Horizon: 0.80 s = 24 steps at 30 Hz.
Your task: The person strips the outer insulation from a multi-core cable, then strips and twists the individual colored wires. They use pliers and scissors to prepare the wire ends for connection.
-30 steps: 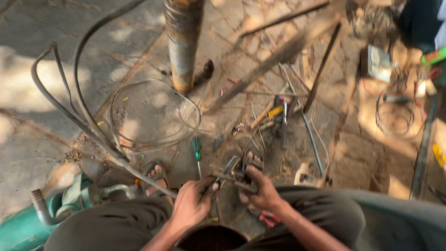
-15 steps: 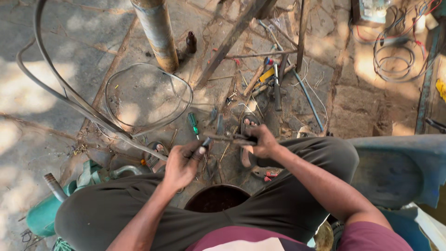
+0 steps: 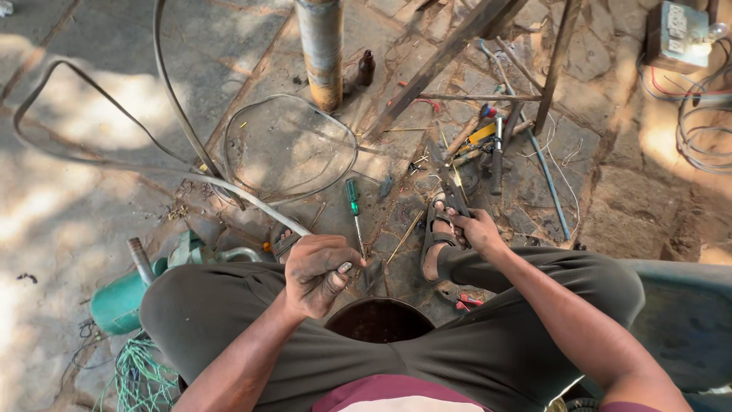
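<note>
The seated person's left hand (image 3: 319, 273) is closed in a fist around a small thin piece, too small to identify, held over the dark round pot (image 3: 379, 320) between the knees. The right hand (image 3: 474, 229) grips dark pliers (image 3: 451, 192) out by the sandalled foot (image 3: 436, 243). Judged from this, the work is between grips, and the pliers must next be brought across and lined up on that piece.

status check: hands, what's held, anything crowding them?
Left hand closed on a small dark piece, too small to tell. Right hand grips dark pliers near the sandal. Green screwdriver and loose tools lie close ahead.
</note>
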Tool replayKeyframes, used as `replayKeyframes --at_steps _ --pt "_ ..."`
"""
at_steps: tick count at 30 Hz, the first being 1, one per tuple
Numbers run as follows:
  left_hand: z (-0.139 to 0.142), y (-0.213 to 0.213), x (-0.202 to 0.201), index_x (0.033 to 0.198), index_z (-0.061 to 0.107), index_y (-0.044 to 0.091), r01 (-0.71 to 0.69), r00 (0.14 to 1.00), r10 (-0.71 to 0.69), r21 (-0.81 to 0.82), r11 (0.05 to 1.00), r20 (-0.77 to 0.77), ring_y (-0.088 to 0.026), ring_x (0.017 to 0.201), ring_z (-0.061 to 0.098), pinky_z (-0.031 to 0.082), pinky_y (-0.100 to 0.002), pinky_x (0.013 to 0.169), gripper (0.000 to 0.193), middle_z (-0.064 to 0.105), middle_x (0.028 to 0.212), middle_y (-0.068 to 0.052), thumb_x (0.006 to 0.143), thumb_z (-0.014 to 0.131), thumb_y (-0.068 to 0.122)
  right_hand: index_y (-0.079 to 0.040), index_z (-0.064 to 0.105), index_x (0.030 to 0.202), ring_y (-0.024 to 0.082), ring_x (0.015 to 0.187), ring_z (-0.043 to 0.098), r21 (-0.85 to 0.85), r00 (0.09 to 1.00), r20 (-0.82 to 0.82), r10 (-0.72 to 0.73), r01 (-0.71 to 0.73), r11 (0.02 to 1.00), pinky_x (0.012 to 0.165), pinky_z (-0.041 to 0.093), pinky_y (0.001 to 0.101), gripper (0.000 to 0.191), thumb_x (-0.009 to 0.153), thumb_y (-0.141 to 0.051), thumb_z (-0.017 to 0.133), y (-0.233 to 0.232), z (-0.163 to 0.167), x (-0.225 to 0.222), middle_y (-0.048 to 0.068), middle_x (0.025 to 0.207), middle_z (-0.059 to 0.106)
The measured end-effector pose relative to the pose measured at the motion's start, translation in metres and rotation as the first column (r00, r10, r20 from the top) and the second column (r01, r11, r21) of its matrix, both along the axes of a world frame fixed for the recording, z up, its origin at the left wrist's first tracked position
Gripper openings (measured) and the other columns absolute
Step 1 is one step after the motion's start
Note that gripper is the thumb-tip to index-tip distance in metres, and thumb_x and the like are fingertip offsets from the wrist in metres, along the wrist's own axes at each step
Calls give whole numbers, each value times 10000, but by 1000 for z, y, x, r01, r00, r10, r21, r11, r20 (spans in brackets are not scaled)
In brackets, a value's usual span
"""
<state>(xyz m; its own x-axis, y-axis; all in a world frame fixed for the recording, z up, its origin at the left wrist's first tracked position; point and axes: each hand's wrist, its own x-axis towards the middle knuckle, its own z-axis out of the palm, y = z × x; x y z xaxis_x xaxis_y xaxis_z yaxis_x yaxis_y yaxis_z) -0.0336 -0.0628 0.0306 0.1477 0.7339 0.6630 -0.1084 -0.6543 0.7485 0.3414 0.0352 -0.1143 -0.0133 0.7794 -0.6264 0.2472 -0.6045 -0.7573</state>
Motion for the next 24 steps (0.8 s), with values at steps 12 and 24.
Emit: replayKeyframes --at_steps 12,24 --pt "6 -12 -11 969 703 10 -28 1000 29 56 998 -3 -205 624 605 454 -349 568 344 680 788 -107 1058 624 333 -64 560 965 175 641 556 -58 920 -226 -321 316 947 611 504 357 182 1039 -225 518 24 20 2 37 750 583" --pt "-23 14 -20 1174 735 21 -137 974 94 -207 969 -206 -166 901 657 516 -290 785 384 695 1122 -117 1021 602 347 20 656 1250 198 814 668 265 694 -591 -412 649 713 766 554 304 257 1027 -95 599 -26 174 157 71 908 684"
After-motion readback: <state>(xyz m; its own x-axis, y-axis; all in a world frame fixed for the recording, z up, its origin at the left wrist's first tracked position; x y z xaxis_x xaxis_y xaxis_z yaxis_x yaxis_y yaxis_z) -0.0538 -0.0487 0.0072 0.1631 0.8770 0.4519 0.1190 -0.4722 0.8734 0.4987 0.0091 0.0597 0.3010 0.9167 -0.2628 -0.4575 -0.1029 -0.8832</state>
